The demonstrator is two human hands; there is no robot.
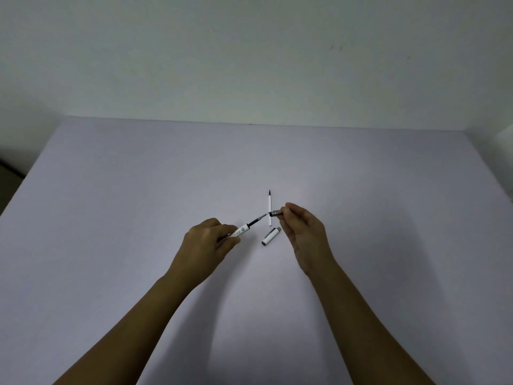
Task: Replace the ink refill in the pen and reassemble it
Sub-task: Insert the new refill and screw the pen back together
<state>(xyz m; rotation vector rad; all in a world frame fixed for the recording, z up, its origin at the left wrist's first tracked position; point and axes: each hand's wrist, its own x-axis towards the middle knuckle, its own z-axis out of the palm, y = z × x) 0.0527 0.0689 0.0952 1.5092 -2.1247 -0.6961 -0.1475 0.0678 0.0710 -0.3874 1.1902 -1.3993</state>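
My left hand (209, 244) grips a white pen barrel (241, 231) that points up and to the right. A dark refill (257, 220) sticks out of the barrel's open end. My right hand (301, 232) pinches a small grey tip section (275, 213) between thumb and fingers, right at the refill's point. A second refill (269, 208), white with a black tip, lies on the table just behind them, pointing away from me. The white pen cap (271, 236) with a grey end lies on the table between my hands.
The pale lilac table (138, 190) stretches wide on both sides and ends at a plain wall behind. A white object (503, 143) shows at the far right edge. Dark floor lies past the left edge.
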